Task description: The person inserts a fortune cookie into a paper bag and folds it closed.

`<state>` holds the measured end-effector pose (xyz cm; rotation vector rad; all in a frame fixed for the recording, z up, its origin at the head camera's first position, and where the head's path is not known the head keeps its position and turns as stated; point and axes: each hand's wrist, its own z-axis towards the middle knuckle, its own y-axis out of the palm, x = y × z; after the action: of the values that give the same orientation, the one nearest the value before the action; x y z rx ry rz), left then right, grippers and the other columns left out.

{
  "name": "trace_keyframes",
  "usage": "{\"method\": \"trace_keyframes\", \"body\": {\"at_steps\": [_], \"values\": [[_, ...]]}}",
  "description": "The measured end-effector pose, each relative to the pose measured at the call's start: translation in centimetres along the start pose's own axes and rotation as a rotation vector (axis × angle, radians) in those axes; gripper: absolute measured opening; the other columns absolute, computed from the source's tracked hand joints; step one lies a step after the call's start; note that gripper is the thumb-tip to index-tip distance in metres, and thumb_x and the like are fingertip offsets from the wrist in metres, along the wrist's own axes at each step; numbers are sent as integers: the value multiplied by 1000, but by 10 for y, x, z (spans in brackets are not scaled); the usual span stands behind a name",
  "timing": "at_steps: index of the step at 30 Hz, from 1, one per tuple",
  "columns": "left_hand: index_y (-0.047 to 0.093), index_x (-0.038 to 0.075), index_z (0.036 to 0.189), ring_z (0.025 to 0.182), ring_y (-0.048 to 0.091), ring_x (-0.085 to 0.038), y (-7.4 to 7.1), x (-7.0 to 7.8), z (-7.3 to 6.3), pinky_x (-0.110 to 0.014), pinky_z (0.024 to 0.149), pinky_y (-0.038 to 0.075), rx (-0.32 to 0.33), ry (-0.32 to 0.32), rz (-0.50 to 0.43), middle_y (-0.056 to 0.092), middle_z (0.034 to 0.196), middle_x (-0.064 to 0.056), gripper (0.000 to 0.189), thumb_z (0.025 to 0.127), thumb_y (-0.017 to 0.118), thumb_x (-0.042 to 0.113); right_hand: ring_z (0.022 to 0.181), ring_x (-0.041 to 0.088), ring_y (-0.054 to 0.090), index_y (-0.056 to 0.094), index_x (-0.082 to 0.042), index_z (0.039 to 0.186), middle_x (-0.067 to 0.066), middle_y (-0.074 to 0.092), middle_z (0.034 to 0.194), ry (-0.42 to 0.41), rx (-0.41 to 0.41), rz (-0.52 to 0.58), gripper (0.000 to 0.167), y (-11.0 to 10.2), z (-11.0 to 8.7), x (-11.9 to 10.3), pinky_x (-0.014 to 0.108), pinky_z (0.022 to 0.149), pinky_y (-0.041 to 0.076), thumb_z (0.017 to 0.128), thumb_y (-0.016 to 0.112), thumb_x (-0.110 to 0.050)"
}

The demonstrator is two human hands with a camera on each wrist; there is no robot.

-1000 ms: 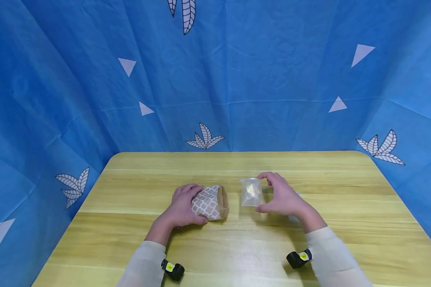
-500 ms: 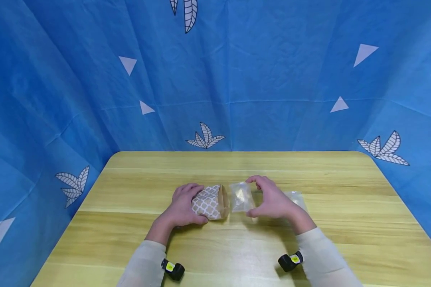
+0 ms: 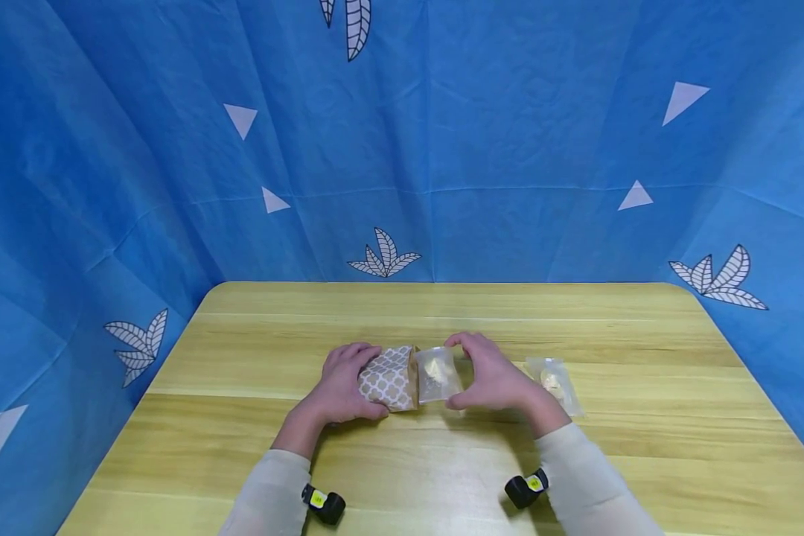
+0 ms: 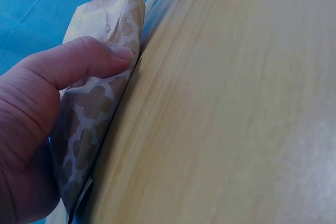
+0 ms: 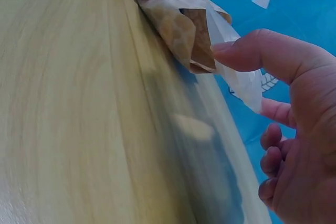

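Note:
A brown paper bag with a white lattice pattern [image 3: 387,378] lies on the table, its mouth facing right. My left hand [image 3: 345,385] grips it from the left, thumb along the near side, as the left wrist view shows. Between thumb and fingers my right hand [image 3: 492,374] holds a small clear plastic packet [image 3: 438,374] with pale contents. In the right wrist view the packet [image 5: 239,80] stands at the gaping paper mouth [image 5: 201,40], its leading edge at the opening. How far it reaches inside, I cannot tell.
A second clear packet [image 3: 553,383] with pale contents lies on the wooden table [image 3: 656,447], right of my right hand. A blue curtain [image 3: 522,141] hangs behind the table and along its sides.
My right hand has moved left with the plastic packet, up to the bag's mouth. The second packet on the table has come into fuller view. My left hand keeps its place.

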<state>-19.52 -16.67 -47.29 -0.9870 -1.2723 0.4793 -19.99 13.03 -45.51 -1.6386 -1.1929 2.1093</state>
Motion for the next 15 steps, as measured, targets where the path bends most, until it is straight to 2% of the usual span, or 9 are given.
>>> {"method": "trace_keyframes", "body": {"at_steps": [7,15], "values": [[48,16,148,139,26,-32,1,-1,0,-53,111,24,1,6,10,42,148,-5,104,58,92,41,101,24,48,50,-13,133,5,51,112,36,2,-46,87,4,3,-2,44,82,46,59,93,-31],[48,17,148,139,26,-31,2,-1,0,-53,110,25,9,-1,7,42,147,-3,104,57,93,41,104,26,51,51,-10,136,5,53,115,62,34,-150,93,7,5,-5,49,89,45,56,93,-35]]}}
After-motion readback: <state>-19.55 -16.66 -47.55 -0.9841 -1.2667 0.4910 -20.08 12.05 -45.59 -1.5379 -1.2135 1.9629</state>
